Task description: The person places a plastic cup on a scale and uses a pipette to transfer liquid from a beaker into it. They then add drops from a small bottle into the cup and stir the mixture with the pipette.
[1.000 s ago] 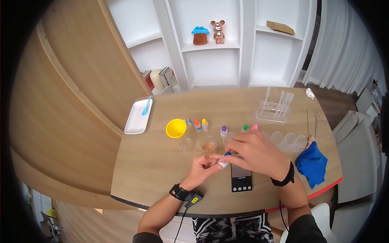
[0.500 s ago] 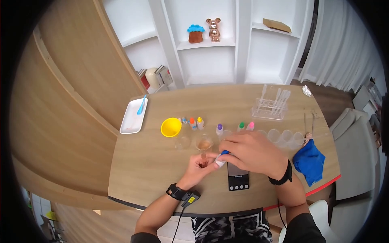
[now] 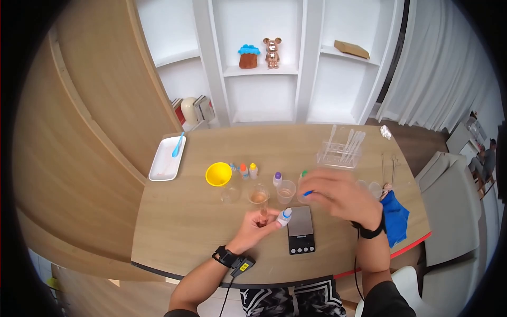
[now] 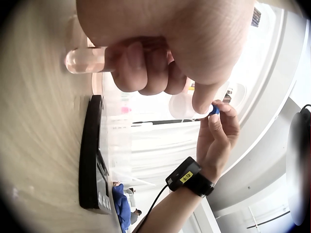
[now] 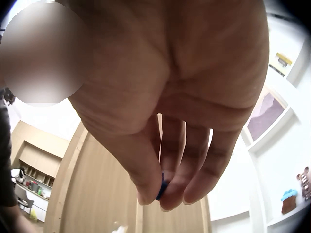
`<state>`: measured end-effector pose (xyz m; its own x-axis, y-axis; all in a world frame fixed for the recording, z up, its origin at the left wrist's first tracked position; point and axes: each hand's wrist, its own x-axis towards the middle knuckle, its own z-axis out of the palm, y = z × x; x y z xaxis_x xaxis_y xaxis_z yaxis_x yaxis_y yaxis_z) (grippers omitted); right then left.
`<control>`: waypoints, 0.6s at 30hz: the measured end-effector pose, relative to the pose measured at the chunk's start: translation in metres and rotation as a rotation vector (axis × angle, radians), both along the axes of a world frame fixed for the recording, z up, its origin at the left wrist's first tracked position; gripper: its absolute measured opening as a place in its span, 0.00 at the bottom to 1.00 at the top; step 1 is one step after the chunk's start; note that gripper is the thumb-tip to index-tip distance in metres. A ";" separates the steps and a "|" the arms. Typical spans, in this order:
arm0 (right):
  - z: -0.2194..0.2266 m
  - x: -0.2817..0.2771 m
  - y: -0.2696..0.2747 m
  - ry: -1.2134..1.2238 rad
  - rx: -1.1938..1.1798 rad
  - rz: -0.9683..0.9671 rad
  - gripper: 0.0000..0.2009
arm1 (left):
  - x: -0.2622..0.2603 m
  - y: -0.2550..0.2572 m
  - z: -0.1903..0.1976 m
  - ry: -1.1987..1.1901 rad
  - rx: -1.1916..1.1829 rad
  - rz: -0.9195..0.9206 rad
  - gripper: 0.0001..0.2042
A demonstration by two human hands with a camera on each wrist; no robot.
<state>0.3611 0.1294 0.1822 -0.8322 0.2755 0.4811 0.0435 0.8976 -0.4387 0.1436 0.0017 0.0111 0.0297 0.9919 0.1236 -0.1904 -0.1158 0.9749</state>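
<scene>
My left hand [image 3: 252, 231] pinches a small white dropper bottle [image 3: 284, 217], its nozzle bare and a blue ring at its neck. The curled fingers of that same hand also grip a test tube [image 4: 85, 60], whose rounded end with pinkish liquid sticks out in the left wrist view. To the right, my right hand [image 3: 346, 195] holds a small blue cap [image 3: 308, 193] between thumb and fingertips, apart from the bottle. Just beyond the left hand stands a clear beaker [image 3: 259, 197] with brownish liquid. A black digital scale [image 3: 301, 238] lies on the table between the hands.
Capped dropper bottles with orange [image 3: 243, 170], yellow [image 3: 253, 170] and purple [image 3: 278, 178] tops stand behind, near a yellow bowl [image 3: 218, 174]. A clear cup [image 3: 286, 191] is by the beaker. Farther back stands a pipette rack [image 3: 339, 156]; a blue cloth [image 3: 396, 217] lies right.
My right hand has moved right, away from the bottle, taking the blue cap off it. The bottle in my left hand now shows its open nozzle. The head view has shifted slightly.
</scene>
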 end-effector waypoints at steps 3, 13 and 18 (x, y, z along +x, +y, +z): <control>0.017 0.029 0.001 -0.036 -0.066 -0.157 0.09 | 0.001 0.000 -0.004 -0.009 0.008 0.011 0.13; -0.097 0.108 -0.014 -0.456 -0.194 -0.360 0.10 | 0.002 0.006 -0.008 -0.044 0.129 0.012 0.14; -0.109 0.109 -0.020 -0.458 -0.186 -0.347 0.10 | 0.003 0.005 0.002 -0.109 0.077 0.014 0.05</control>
